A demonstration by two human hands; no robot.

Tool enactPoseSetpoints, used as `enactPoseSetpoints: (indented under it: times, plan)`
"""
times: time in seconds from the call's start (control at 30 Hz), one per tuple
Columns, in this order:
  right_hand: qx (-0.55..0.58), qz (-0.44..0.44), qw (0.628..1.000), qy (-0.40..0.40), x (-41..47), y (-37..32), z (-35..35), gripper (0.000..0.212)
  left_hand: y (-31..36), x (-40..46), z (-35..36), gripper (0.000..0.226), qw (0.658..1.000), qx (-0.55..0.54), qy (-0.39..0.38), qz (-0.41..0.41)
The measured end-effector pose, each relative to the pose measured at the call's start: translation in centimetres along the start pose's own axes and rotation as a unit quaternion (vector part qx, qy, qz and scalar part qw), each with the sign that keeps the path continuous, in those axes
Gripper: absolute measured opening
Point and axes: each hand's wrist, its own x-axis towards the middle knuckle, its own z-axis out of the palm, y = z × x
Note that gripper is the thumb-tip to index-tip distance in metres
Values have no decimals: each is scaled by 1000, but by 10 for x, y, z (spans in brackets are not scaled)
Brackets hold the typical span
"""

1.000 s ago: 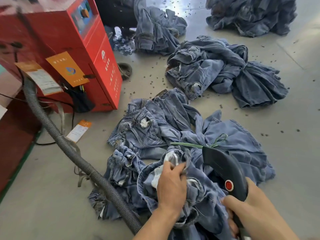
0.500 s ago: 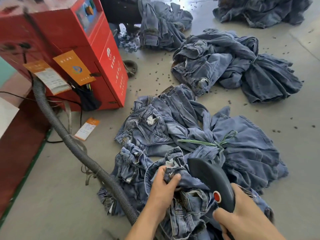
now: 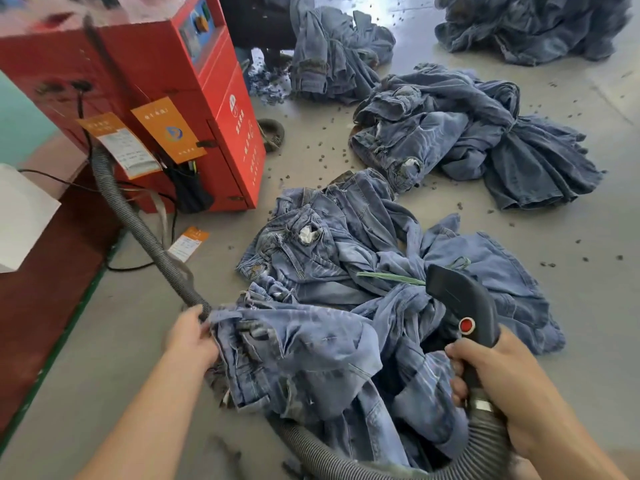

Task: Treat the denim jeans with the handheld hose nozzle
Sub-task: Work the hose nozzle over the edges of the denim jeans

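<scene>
A pair of blue denim jeans (image 3: 304, 355) is stretched out over a bundle of tied jeans (image 3: 346, 251) on the floor. My left hand (image 3: 192, 336) grips the jeans' left edge and holds the cloth out to the left. My right hand (image 3: 491, 372) grips the handle of the dark handheld hose nozzle (image 3: 460, 303), which has a red button and points away from me over the bundle. A grey ribbed hose (image 3: 138, 230) runs from the red machine, under the jeans, to the nozzle.
A red machine (image 3: 207, 109) with orange tags stands at the left. More jeans bundles lie ahead (image 3: 467, 133), at the back centre (image 3: 332, 53) and back right (image 3: 530, 26). Small dark bits litter the grey floor. A dark red platform (image 3: 45, 282) borders the left.
My left hand has pulled the jeans' edge out to the left, spreading the cloth. My right hand and the nozzle have shifted right and lifted slightly.
</scene>
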Motion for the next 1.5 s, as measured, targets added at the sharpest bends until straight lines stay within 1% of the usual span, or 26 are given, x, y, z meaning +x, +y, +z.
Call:
enactPoseSetpoints:
  times: [0.03,0.07,0.1,0.13,0.17,0.2,0.23,0.27,0.3,0.33,0.4,0.47,0.57,0.63,0.67,0.73,0.8,0.83,0.9,0.97,1.1,1.13,1.23,1.27,1.4,1.5]
  plan:
    - [-3,1,1000,-6,-2,2,2,26,1,-5,3,40,990,46,96,89]
    - [-8,0,1000,-7,-2,4,3,26,-6,-14,9,51,937,157,202,239]
    - [-15,-1,1000,-4,-2,7,2,25,-21,-28,14,55,833,280,208,428]
    - [-23,-2,1000,-3,-2,10,2,23,-46,-40,18,59,706,388,116,581]
    - [-33,-4,999,-5,-3,13,2,21,-78,-49,24,68,584,511,-33,630]
    - [-46,0,999,-13,-2,16,4,20,-110,-54,25,85,470,654,-154,572]
    - [-56,7,998,-19,-2,19,5,21,-136,-55,25,100,368,782,-207,459]
    - [-69,16,997,-27,-1,22,8,22,-148,-46,26,105,305,844,-209,390]
    - [-85,21,996,-35,-1,24,10,23,-143,-36,29,100,298,861,-188,366]
    - [-105,27,993,-45,0,25,12,25,-129,-25,32,90,325,854,-153,375]
    - [-130,41,988,-67,3,28,14,32,-95,0,32,74,432,789,-70,431]
    - [-135,51,987,-72,5,33,15,31,-60,18,25,71,465,757,-7,460]
    - [-132,54,987,-69,12,36,17,31,-46,32,6,68,428,743,37,513]
    - [-132,65,987,-72,15,35,20,28,-55,32,-7,59,339,791,-43,508]
    - [-134,70,985,-78,17,34,22,28,-62,33,-13,52,295,832,-110,456]
    - [-148,79,982,-88,21,36,29,27,-69,24,-14,50,261,909,-212,246]
    - [-181,86,976,-89,21,42,38,28,-62,18,7,71,288,926,-230,86]
    - [-192,90,974,-83,23,46,40,29,-62,19,21,77,306,916,-221,134]
    - [-189,113,974,-61,23,53,46,32,-61,25,56,65,343,822,-158,426]
    - [-181,122,975,-45,25,59,46,35,-64,27,86,56,335,748,-113,562]
    - [-191,90,978,3,28,56,39,38,-74,51,106,83,337,881,-141,300]
    - [-181,82,980,20,31,58,34,36,-73,48,101,81,345,886,-130,281]
    - [-153,85,981,83,38,67,21,34,-80,19,73,67,273,880,-132,365]
    - [-144,85,981,101,39,70,20,34,-88,4,61,61,271,875,-141,377]
    - [-166,59,980,90,48,58,32,12,-134,-64,40,53,354,874,-249,222]
    - [-112,47,986,115,76,41,22,13,-154,-96,48,53,413,847,-318,101]
